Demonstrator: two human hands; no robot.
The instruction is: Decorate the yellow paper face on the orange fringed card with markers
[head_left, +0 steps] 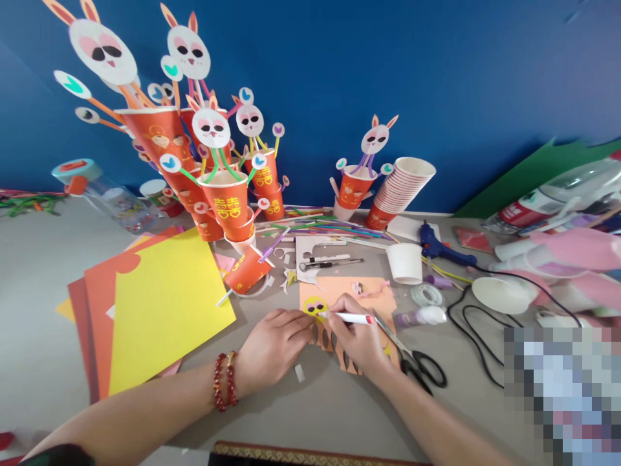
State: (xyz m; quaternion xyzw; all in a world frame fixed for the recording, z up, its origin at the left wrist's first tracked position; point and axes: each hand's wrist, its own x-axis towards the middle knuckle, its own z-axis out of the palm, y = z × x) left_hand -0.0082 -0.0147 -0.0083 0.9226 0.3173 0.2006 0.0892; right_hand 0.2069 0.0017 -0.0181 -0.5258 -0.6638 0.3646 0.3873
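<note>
My right hand [356, 338] grips a white marker with a red cap [350, 318], its tip on a small yellow paper face [314, 306]. That face lies on an orange paper sheet [350, 291] marked with dark oval shapes. My left hand [274, 346], wearing a red bead bracelet at the wrist, rests palm down with its fingers pressed on the sheet's left edge, beside the yellow face.
Black-handled scissors [417, 362] lie right of my right hand. Yellow and orange card sheets [160, 304] lie at left. Red cups with paper bunnies [226, 200] stand behind, with a cup stack [400, 184], a white cup [405, 262], a blue glue gun [439, 249], its cord and tape.
</note>
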